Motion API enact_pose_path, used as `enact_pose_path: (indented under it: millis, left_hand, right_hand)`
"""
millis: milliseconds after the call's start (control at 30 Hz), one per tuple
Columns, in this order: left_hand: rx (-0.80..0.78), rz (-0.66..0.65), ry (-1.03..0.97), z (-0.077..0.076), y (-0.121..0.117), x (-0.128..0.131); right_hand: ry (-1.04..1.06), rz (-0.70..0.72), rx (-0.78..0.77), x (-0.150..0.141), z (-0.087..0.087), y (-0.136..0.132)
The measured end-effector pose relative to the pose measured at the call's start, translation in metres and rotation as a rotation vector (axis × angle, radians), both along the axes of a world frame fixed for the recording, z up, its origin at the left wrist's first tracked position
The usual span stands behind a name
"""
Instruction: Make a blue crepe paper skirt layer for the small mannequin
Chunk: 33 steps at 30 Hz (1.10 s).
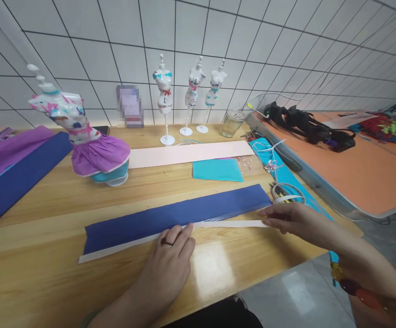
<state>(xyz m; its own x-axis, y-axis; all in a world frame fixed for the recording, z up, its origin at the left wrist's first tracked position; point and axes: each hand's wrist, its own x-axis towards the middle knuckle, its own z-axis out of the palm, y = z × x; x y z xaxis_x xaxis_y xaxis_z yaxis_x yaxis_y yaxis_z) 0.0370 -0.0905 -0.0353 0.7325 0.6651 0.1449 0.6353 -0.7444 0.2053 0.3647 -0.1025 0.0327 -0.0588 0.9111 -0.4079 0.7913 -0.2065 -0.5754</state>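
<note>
A long dark blue fabric strip [174,209] lies slantwise on the wooden table. White tape [123,246] runs along its near edge, lying against the fabric on the left side. My left hand [172,259], with a dark ring on one finger, rests on the table and presses its fingertips onto the tape near the strip's middle. Between my two hands the tape stretches straight, a little apart from the fabric towards the right. My right hand [283,218] pinches the tape near the strip's right end. A white tape roll [302,198] stands just behind that hand, partly hidden.
Several doll dress forms stand behind, one wearing a purple skirt [100,152]. A pale pink strip [191,155], a turquoise fabric piece [216,170] and a glass [232,123] lie beyond the blue strip. An orange-topped box [341,168] borders the right side. Folded fabrics [20,168] lie left.
</note>
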Motion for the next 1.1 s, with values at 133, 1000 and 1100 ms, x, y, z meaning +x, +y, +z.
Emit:
enact_pose_path:
  millis: [133, 1000, 1100]
  left_hand:
    - [-0.002, -0.006, -0.001, 0.000, 0.001, 0.000]
    - [0.140, -0.052, -0.190, -0.005, 0.010, -0.003]
    - [0.149, -0.066, -0.163, -0.010, 0.009, -0.003]
  right_hand:
    - [-0.033, -0.095, 0.041, 0.016, 0.001, -0.003]
    - [0.156, -0.453, 0.265, 0.024, -0.061, 0.000]
    - [0.137, -0.429, 0.257, 0.023, -0.061, 0.000]
